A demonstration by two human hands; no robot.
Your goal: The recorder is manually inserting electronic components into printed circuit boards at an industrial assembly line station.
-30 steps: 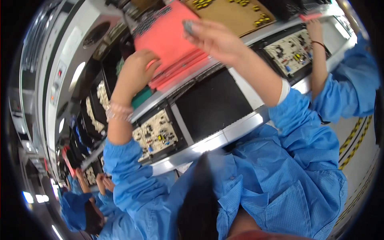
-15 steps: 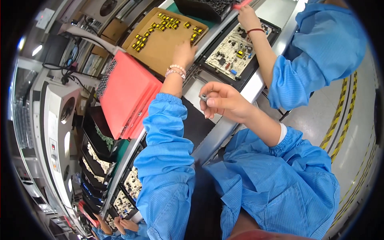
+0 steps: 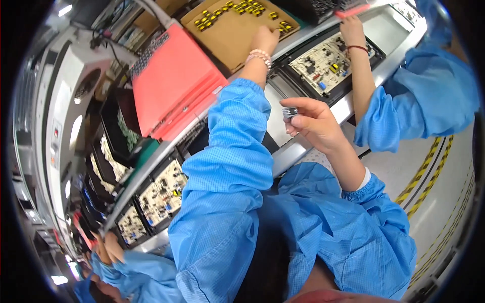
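Surface: long conveyor line (image 3: 303, 151) with a pale metal rail, running from lower left to upper right, bent by the lens.
Line load: black carrier trays (image 3: 156, 194) in a row, each bearing a pale circuit board; one circuit board (image 3: 328, 63) far right, more at near left.
Room: pale floor (image 3: 429, 202) at right with yellow-and-black hazard stripes (image 3: 422, 177); grey machine housing (image 3: 60, 101) at far left with round openings.
Left hand: left hand (image 3: 265, 40) stretched far forward, blue sleeve up to the wrist, bead bracelet (image 3: 260, 54) on the wrist; fingers flat on the cardboard tray, not closed on anything visible.
Right hand: right hand (image 3: 310, 121) raised near the middle, palm toward the camera, fingers curled, thumb and forefinger pinched shut on a small dark component.
Held part: small dark component (image 3: 289, 112) with thin metal pins, at the fingertips above the conveyor rail, clear of the trays.
Cardboard tray: brown cardboard tray (image 3: 232, 30) at far centre, rows of small yellow parts (image 3: 242, 7) along its far edge.
Red stack: stack of flat red sheets (image 3: 172, 86) left of the cardboard tray, tilted, beside the left sleeve.
Co-worker, right: another person's hand (image 3: 351, 30) in a blue sleeve, dark band on the wrist, over the far right board.
Co-worker, left: more hands (image 3: 103, 250) in blue sleeves at near left, by the line's end.
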